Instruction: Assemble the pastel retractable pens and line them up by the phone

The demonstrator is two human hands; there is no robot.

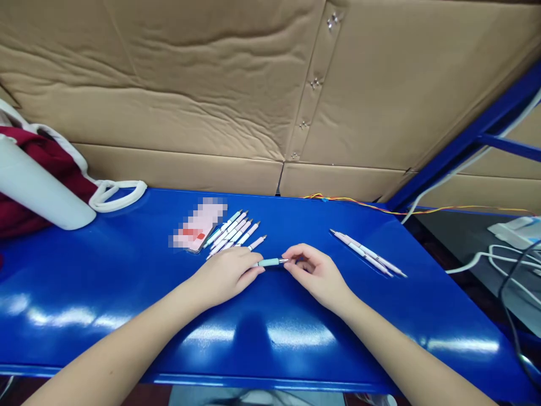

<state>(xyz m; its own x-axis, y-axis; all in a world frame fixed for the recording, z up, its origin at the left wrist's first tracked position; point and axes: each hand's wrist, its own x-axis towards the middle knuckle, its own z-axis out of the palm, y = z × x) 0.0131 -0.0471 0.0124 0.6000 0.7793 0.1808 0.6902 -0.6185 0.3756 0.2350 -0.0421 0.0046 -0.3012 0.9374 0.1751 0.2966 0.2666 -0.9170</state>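
My left hand (226, 276) is hiding the back end of the teal pen (270, 262) and is crowding the lower ends of some pens (232, 232) in the row, while my right hand (315, 276) is curling over and hiding its own palm. A flat rectangle (198, 224) is lying on the desk (372, 338), pixelated past telling what it is. The left edge is cutting off a white bottle (38, 186) and maroon cloth (25, 192), the right edge is cutting off white cables (499, 262) and a pale device (513, 231), and the bottom edge is cropping my forearms (105, 361).
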